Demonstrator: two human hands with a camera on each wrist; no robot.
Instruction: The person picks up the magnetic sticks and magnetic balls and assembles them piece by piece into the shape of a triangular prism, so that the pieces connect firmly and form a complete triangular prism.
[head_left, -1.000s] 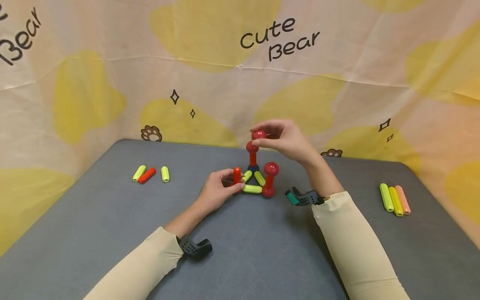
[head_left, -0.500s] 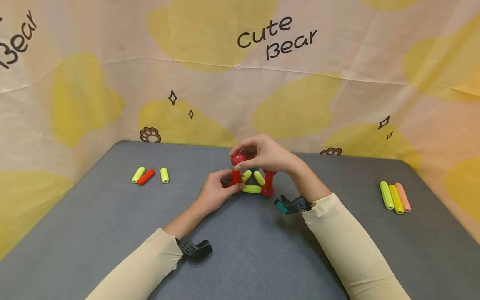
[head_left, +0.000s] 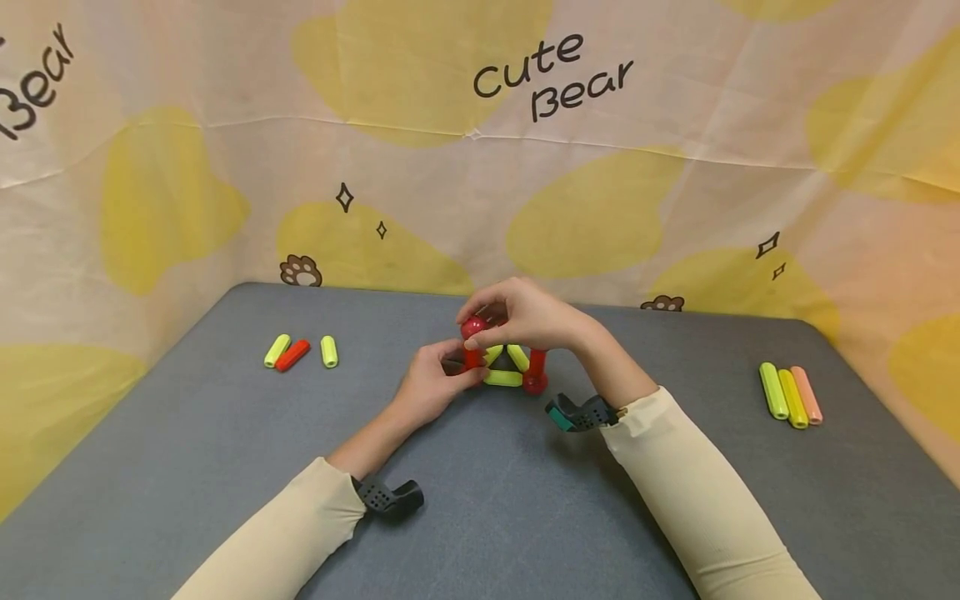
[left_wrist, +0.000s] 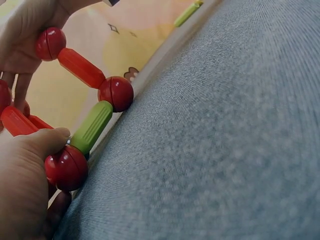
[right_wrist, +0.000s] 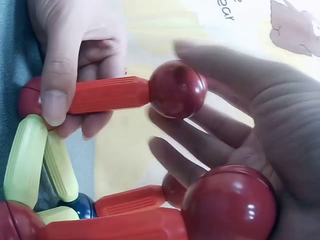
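Observation:
A small frame of balls and rods stands mid-table, with light green rods (head_left: 503,378) forming a triangle at its base. My left hand (head_left: 433,385) pinches the red ball (left_wrist: 66,168) at the left corner, thumb across it. From that ball rises a red rod (right_wrist: 109,94) topped by another red ball (right_wrist: 178,89). Around this top ball curl the thumb and fingers of my right hand (head_left: 525,315). At the right corner another red rod (left_wrist: 81,68) stands upright between two red balls. A dark blue ball (right_wrist: 82,205) marks the back corner, partly hidden by rods.
Two light green rods and a red rod (head_left: 292,355) lie at the left of the grey table (head_left: 480,517). Longer green, yellow (head_left: 792,399) and pink rods lie side by side at the right. A printed cloth (head_left: 420,183) hangs behind the table.
My right hand has come down and left from above the back post, bringing a red ball onto the left red rod. My left hand has stayed at the left corner.

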